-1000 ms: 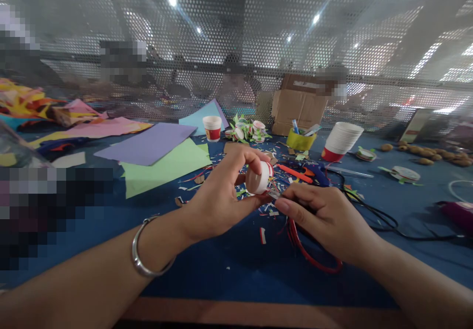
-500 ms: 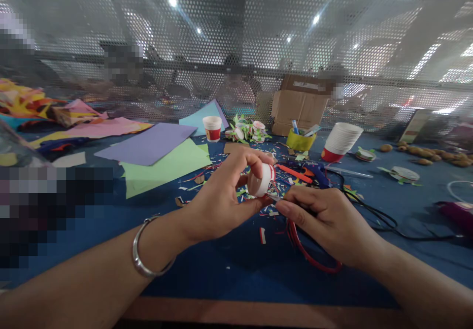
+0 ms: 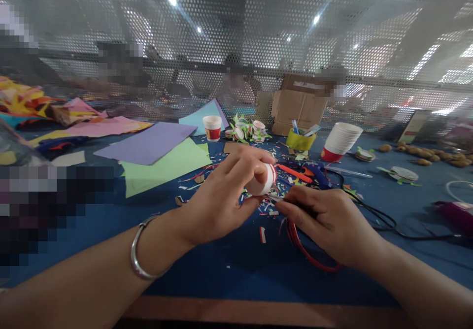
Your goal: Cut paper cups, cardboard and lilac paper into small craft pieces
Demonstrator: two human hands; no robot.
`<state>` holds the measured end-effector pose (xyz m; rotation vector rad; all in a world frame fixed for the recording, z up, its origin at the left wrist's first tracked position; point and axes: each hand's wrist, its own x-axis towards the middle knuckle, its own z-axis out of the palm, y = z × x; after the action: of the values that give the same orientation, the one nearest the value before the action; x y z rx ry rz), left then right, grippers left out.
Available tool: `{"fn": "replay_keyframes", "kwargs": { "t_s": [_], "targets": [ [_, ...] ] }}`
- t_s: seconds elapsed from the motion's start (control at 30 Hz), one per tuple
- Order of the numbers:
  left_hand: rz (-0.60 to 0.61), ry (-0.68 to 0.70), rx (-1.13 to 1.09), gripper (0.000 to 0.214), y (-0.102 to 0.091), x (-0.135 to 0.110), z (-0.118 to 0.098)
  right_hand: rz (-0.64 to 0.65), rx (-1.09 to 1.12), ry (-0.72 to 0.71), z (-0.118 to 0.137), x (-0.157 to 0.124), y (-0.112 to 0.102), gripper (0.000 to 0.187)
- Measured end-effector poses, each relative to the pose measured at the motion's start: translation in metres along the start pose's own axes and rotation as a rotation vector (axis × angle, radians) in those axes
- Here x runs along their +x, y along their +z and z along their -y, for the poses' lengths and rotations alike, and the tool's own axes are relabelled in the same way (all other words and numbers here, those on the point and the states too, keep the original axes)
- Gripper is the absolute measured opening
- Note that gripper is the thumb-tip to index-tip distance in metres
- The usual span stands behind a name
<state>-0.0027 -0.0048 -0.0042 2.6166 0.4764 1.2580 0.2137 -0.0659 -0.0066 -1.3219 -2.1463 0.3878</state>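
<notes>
My left hand is closed round the white base of a paper cup with red stripes, cut short and lying on its side. Fingers cover its top and the thumb sits underneath. A slim metal-tipped tool is pinched in my right hand, its tip at the lower edge of the cup base. My fingers hide its handle, so I cannot tell its exact kind. Below the right hand lies a coil of red cord. Small paper scraps are scattered under both hands.
An orange stick and a blue glue gun with a black cable lie behind my right hand. Farther back are stacked paper cups, a yellow holder, a cardboard box and a single cup. Green paper lies left.
My left hand has turned the cup base slightly, and its fingers now reach farther over it. My right hand with the tool has barely moved.
</notes>
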Motion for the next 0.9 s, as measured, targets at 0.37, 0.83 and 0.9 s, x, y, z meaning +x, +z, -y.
{"fn": "replay_keyframes", "kwargs": {
  "t_s": [0.37,0.83,0.9],
  "targets": [
    [0.063,0.113,0.332,0.020,-0.005,0.003,-0.008,-0.060,-0.088,0.037,-0.004,0.000,0.007,0.045],
    [0.340,-0.703,-0.565,0.016,0.004,0.000,0.013,-0.142,0.078,0.154,-0.006,0.004,0.000,0.039],
    [0.357,-0.699,-0.577,0.013,0.005,0.002,0.009,-0.131,0.167,0.166,-0.006,0.005,0.000,0.034]
  ]
}}
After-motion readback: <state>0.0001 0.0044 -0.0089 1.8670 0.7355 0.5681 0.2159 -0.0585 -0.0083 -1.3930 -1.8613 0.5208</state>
